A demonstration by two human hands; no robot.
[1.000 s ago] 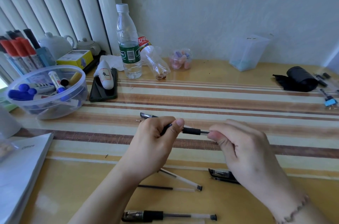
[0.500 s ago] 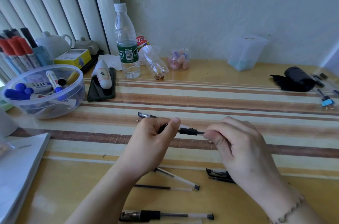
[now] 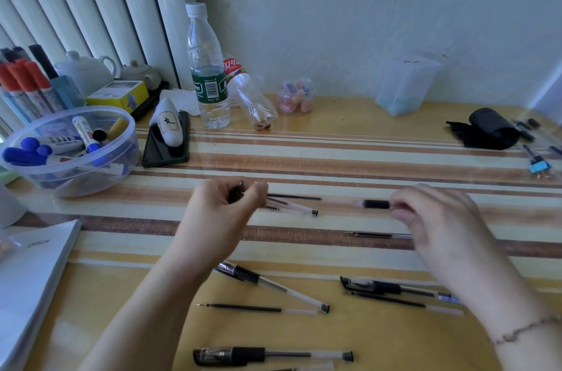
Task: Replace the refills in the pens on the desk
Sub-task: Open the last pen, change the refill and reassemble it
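Pulled apart since a second ago: left hand (image 3: 219, 212) and right hand (image 3: 431, 215) now well separated above the striped table (image 3: 334, 157). Left fingers curled round a dark pen part, with a thin black refill (image 3: 293, 197) sticking out rightward; blurred, so exact grip unclear. Right fingers pinching the clear barrel (image 3: 369, 204) at its black grip section. Just below the refill, a clear pen tube (image 3: 299, 208) lying flat. Nearer, more pens and loose refills, among them a capped pen (image 3: 270, 356) at the near edge. Farther left, a clear bowl of markers (image 3: 67, 154); behind, a water bottle (image 3: 206, 75).
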